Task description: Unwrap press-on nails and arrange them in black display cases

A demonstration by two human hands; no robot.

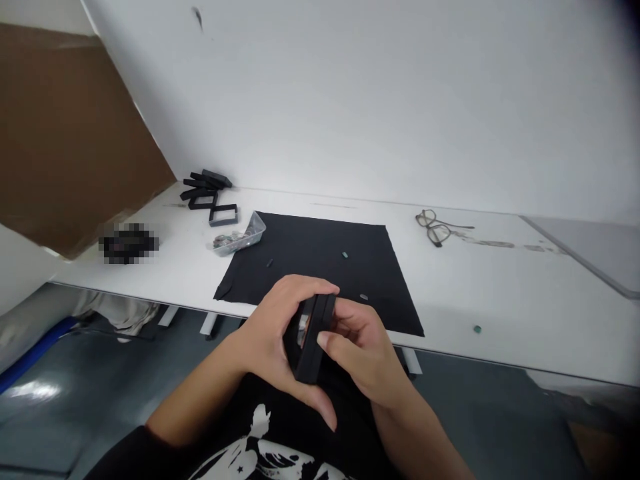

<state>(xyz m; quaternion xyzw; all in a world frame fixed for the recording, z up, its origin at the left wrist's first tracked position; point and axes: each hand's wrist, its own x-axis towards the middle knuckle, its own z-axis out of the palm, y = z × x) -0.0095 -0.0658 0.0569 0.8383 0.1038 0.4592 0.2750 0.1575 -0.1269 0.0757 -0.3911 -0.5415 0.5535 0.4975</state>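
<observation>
Between both hands is a black square display case (316, 340), held edge-on above the table's front edge, close to my body. My left hand (273, 333) wraps its near side, with fingers along the top edge and the thumb beneath the bottom corner. My right hand (367, 350) grips the right edge between thumb and bent fingers. Something shiny shows on the case's left face, too partly seen to name. Beyond the hands a black mat (310, 250) lies on the table, bearing a few small pieces, among them a greenish one (345, 255) and a clear one (364, 297).
A clear plastic tray (255, 230) of small items overlaps the mat's left corner. Behind it are several black frames (223, 215), some stacked. Eyeglasses (439, 233) and a small green piece (477, 329) lie to the right, near a grey panel (595, 247). A blurred dark object (129, 243) sits left.
</observation>
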